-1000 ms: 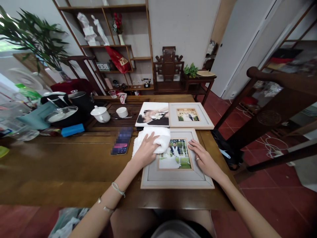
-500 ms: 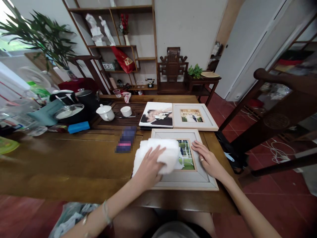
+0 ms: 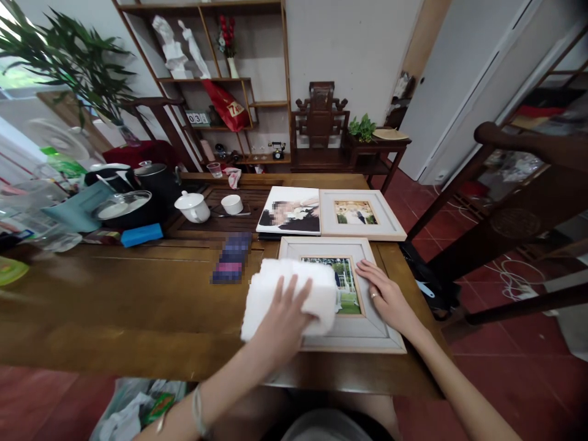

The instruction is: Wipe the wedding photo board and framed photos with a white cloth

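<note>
Currently, your two hands are apart from each other, both at the rectangular picture frame with a wide whitish border and pale wooden edges (image 3: 351,335), which lies flat on the long brown wooden desk (image 3: 114,306) close to its near edge. Your left hand (image 3: 282,321), slightly blurred, lies over the thick white fluffy cloth (image 3: 261,294), fingers spread; whether the thumb pinches it, you cannot tell. The cloth covers the left part of the frame and its photo, overhanging the left side. Your right hand (image 3: 386,297) rests with extended fingers on the frame's right border, beside the photo, gripping nothing.

Just beyond: a second whitish frame with pale wooden edges (image 3: 388,217) and, on its left, a white rectangular panel with a dark photo (image 3: 291,211), part pixelated. Left of your cloth: a flat dark-blue and pink rectangular object (image 3: 231,257), pixelated. Farther left: a white lidded cup (image 3: 192,207), a small white bowl (image 3: 232,204) and a bright blue block (image 3: 142,235).
</note>
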The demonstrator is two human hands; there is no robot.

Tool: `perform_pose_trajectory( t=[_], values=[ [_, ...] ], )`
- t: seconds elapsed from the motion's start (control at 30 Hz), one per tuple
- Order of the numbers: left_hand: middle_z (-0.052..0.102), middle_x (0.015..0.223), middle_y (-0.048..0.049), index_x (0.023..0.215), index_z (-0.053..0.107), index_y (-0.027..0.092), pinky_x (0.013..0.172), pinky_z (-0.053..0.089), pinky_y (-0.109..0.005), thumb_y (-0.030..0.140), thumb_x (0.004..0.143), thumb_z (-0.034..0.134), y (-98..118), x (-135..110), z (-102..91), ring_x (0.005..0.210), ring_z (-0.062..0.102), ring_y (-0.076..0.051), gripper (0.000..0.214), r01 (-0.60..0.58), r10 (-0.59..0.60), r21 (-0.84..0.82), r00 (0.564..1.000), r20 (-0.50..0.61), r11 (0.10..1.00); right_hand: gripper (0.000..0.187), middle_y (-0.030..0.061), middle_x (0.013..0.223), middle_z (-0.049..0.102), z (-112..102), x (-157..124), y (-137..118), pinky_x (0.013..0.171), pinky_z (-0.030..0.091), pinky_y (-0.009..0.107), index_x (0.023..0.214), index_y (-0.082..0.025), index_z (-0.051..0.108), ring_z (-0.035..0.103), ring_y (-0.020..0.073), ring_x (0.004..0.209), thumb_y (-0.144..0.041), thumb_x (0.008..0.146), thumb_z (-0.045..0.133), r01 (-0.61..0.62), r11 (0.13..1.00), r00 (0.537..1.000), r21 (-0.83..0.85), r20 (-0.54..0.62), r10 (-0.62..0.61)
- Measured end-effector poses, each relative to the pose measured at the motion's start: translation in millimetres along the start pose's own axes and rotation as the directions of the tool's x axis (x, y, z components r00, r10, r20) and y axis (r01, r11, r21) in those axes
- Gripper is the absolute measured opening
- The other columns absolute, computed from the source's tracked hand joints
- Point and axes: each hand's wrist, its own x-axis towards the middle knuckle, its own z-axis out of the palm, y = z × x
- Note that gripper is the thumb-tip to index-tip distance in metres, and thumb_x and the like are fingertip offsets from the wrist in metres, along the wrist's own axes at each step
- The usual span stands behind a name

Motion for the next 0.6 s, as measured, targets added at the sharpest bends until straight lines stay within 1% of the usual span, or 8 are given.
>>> perform_pose_trajectory(
  t=[0.1,0.13,0.2,0.27,0.37,0.47,0.53,0.6],
  values=[
    [0.016,0.158,-0.0091,0.1,0.072,0.021,0.113,0.013,-0.062,0.023,0.076,0.064,27.5,-25.9,2.3,0.141,0.015,-0.045,0.025,-0.066,0.067,-0.032,0.997,0.039,0.997,0.054,0.0068,0.137,0.056,-1.4,0.4,-0.1,0.114,0.03,0.055,0.127,-0.024,0.059,0.042,0.0245,0.135,-0.004,0.08,0.041,0.007,1.0,1.0,0.006,0.009,-0.007],
    [0.015,0.158,-0.0081,0.103,0.071,0.021,0.113,0.014,-0.061,0.024,0.076,0.064,31.6,-28.9,2.0,0.141,0.015,-0.044,0.028,-0.078,0.08,-0.045,0.996,0.038,0.996,0.055,0.0062,0.137,0.056,-2.2,0.7,0.2,0.114,0.031,0.055,0.128,-0.025,0.059,0.043,0.0242,0.134,-0.004,0.08,0.041,0.017,1.0,1.0,0.01,0.019,-0.017],
    [0.017,0.158,-0.0063,0.108,0.069,0.024,0.114,0.017,-0.059,0.026,0.076,0.064,30.3,-24.6,0.6,0.142,0.016,-0.042,0.032,-0.06,0.062,-0.062,0.998,0.024,0.996,0.057,0.0054,0.137,0.055,-4.5,1.4,0.9,0.114,0.032,0.054,0.129,-0.027,0.057,0.044,0.0235,0.134,-0.004,0.08,0.041,0.047,0.999,0.998,0.013,0.046,-0.047],
    [0.02,0.157,-0.0065,0.109,0.068,0.024,0.114,0.017,-0.059,0.026,0.076,0.065,18.5,-7.9,-0.9,0.142,0.015,-0.041,0.033,0.018,-0.018,-0.057,1.0,-0.016,0.998,0.059,0.0048,0.138,0.054,-6.8,2.3,1.7,0.114,0.031,0.054,0.13,-0.028,0.056,0.045,0.0231,0.133,-0.003,0.079,0.041,0.079,0.997,0.994,0.008,0.073,-0.079],
    [0.025,0.154,-0.0118,0.108,0.068,0.019,0.115,0.015,-0.058,0.023,0.075,0.065,-9.5,29.5,-1.5,0.142,0.014,-0.042,0.034,0.152,-0.153,-0.019,0.978,-0.143,0.988,0.061,0.0057,0.139,0.053,-8.8,2.6,2.4,0.114,0.031,0.054,0.132,-0.027,0.054,0.044,0.0229,0.134,-0.002,0.079,0.039,0.112,0.994,0.989,-0.003,0.102,-0.111],
    [0.027,0.153,-0.0155,0.114,0.065,0.016,0.114,0.014,-0.059,0.021,0.078,0.061,-35.7,63.3,-2.3,0.142,0.013,-0.042,0.036,0.202,-0.193,0.013,0.952,-0.236,0.979,0.062,0.0059,0.14,0.052,-7.4,1.1,2.5,0.114,0.032,0.054,0.132,-0.027,0.054,0.042,0.0227,0.135,-0.001,0.078,0.039,0.111,0.994,0.989,-0.009,0.095,-0.11],
    [0.026,0.154,-0.0151,0.116,0.064,0.016,0.112,0.014,-0.062,0.022,0.08,0.06,-45.2,75.9,-3.9,0.142,0.012,-0.043,0.037,0.179,-0.167,0.037,0.963,-0.211,0.983,0.062,0.0055,0.139,0.053,-5.0,-0.5,2.0,0.114,0.033,0.053,0.131,-0.028,0.055,0.042,0.0228,0.134,-0.001,0.077,0.039,0.096,0.995,0.993,-0.008,0.075,-0.095],
    [0.025,0.154,-0.0139,0.116,0.064,0.017,0.112,0.014,-0.063,0.02,0.079,0.059,-44.4,77.1,-5.6,0.142,0.013,-0.043,0.038,0.131,-0.121,0.057,0.981,-0.154,0.99,0.062,0.006,0.137,0.054,-2.2,-1.8,0.9,0.113,0.033,0.053,0.13,-0.027,0.056,0.044,0.0232,0.133,-0.001,0.076,0.04,0.074,0.997,0.996,-0.005,0.048,-0.074]
  ],
)
